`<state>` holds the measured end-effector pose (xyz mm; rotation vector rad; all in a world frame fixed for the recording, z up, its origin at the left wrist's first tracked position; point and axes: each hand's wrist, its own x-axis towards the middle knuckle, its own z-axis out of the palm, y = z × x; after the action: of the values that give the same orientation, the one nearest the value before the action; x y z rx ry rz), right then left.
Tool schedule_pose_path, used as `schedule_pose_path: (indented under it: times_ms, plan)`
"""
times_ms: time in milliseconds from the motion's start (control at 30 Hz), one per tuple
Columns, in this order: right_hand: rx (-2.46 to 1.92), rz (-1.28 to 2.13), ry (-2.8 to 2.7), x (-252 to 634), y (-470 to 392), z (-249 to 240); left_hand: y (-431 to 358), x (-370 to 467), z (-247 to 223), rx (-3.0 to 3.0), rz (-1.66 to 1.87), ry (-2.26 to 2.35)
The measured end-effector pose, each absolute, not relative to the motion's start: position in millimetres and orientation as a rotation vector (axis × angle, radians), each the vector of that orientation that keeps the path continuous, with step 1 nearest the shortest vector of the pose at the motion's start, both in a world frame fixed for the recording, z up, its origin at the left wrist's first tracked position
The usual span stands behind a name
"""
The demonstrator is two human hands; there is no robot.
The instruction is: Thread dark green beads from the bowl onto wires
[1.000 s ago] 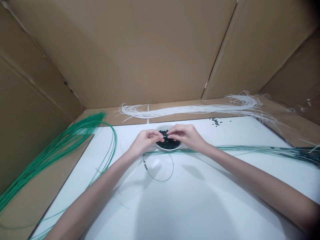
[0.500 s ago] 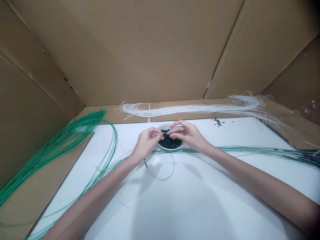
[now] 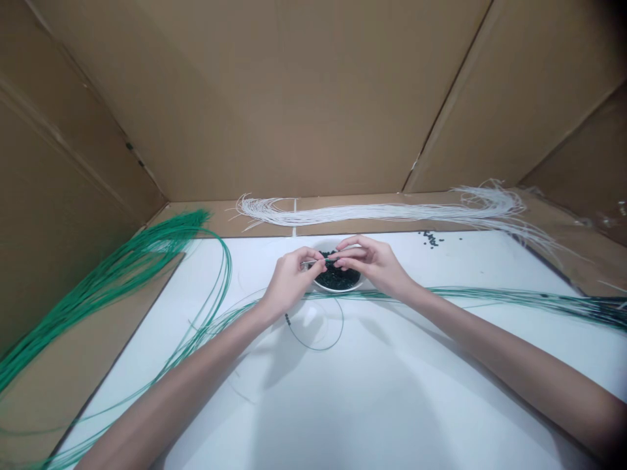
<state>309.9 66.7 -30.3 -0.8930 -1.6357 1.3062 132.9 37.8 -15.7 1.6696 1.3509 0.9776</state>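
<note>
Partly strung, with plenty of beads left over

I take the white bowl (image 3: 337, 290) on the worktop (image 3: 313, 418) as the clock's centre. My left hand (image 3: 294, 279) comes in from 9 o'clock and pinches a thin strand (image 3: 332, 260); my right hand (image 3: 376, 262), from 3, closes thumb and finger on its other end, over the bowl. I can't tell whether a bead sits between my fingertips.

Done, as far as I can see: a short run of threaded beads (image 3: 288, 320) on the looped line (image 3: 321, 350) at 7 o'clock, and perhaps more in the dark stretch where the green strands (image 3: 490, 297) run out past 3.

Plenty seems left. Dark beads (image 3: 337, 279) fill much of the bowl, and spilled beads (image 3: 431, 239) lie at 2. I make out none on the white bundle (image 3: 367, 214) at 12 or the green bundle (image 3: 112, 277) at 9, so I'd call it partway.
</note>
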Motion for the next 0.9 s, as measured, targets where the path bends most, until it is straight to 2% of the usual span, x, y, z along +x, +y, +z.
schedule_pose_path:
  times_ms: [400,633,900]
  plan:
    - [-1.001,1.136,-1.764,312.7,66.4,-28.5,39.6,130.1,-14.5,1.692,0.984,1.387]
    - [-0.925,1.256,-1.619,310.1,66.2,-30.9,38.1,130.2,-11.4,1.729,0.972,1.4]
    - [-0.948,1.237,-1.626,310.6,67.2,-29.4,35.6,132.5,-9.2,1.749,0.954,1.415]
